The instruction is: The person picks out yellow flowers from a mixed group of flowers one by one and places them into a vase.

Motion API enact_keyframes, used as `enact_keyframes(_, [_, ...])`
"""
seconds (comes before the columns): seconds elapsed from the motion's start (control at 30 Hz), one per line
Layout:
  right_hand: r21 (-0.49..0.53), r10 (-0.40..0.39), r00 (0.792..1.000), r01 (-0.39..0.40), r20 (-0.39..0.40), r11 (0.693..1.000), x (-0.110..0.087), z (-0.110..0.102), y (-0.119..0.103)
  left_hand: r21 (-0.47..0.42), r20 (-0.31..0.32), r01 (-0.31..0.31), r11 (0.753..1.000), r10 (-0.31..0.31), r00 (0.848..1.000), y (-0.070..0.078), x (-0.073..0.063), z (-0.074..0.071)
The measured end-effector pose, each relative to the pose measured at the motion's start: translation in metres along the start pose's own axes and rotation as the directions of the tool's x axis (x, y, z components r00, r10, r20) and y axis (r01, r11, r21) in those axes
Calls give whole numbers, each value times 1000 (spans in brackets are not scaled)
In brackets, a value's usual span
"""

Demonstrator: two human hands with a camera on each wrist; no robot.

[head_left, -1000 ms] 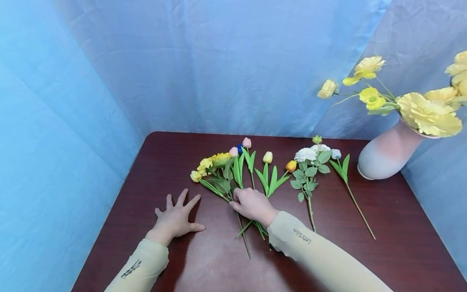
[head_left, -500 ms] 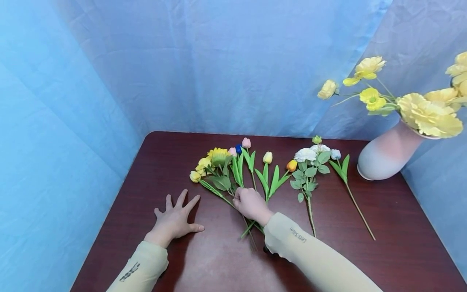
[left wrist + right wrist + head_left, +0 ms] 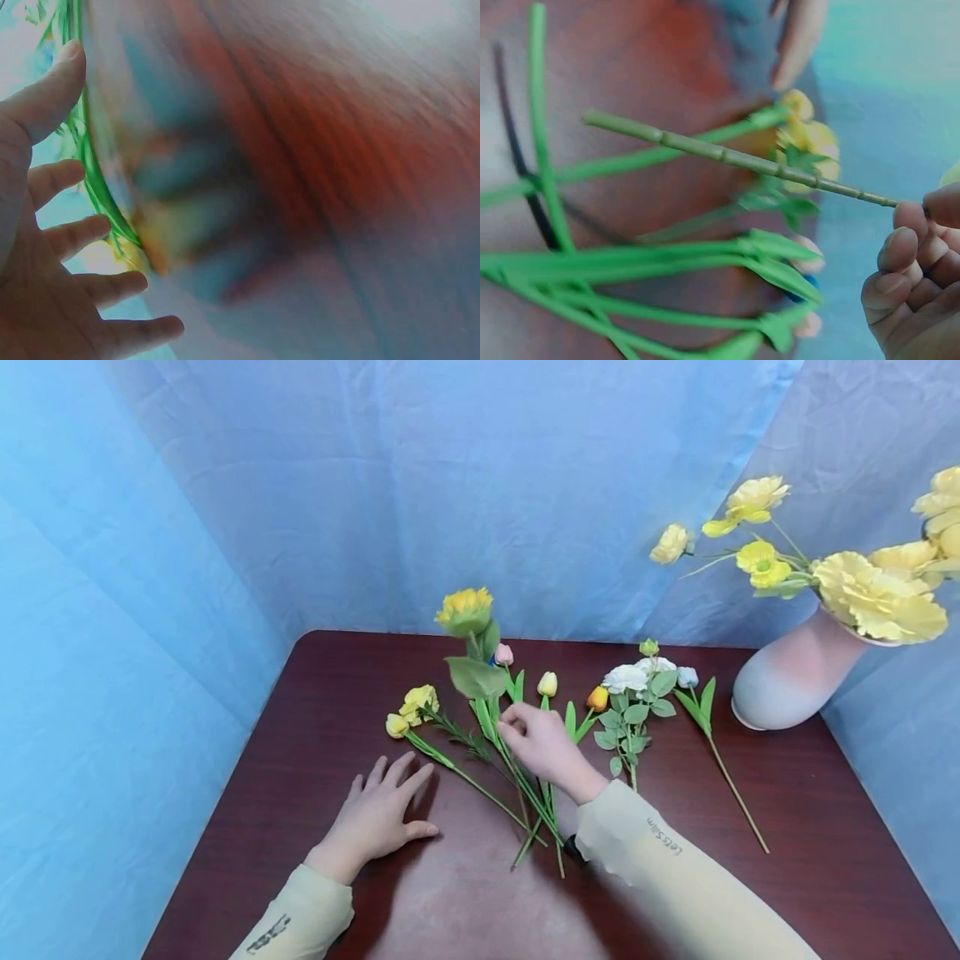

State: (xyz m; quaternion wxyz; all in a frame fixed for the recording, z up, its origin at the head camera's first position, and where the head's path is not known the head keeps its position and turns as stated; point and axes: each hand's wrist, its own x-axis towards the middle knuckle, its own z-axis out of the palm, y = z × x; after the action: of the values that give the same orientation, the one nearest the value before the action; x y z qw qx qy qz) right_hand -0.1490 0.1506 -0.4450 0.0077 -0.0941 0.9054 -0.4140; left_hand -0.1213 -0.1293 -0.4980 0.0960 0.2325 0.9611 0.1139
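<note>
My right hand pinches a yellow sunflower by its stem, above the other flowers. In the right wrist view the jointed green stem runs out from the fingertips and its cut end hangs free. My left hand is spread low over the table with nothing in it; whether it touches the wood is unclear. Just beyond its fingers lie a yellow tulip and a small yellow bloom. Beneath the right hand are crossed green tulip stems, with a pink tulip at their far end.
A pale yellow tulip, an orange tulip, a white flower spray and a light blue tulip lie rightward. A pink-and-white vase holding yellow flowers stands at the table's right. Blue cloth hangs behind.
The sunflower has come up off the pile in my right hand, which rose and moved slightly right. My left hand shifted a little to the right, fingers closer together.
</note>
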Motion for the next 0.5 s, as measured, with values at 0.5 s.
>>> enact_keyframes(0.5, [-409, -311, 871, 143, -381, 901, -7, -120, 20, 26, 23, -146, 989, 146, 989, 24, -4, 11])
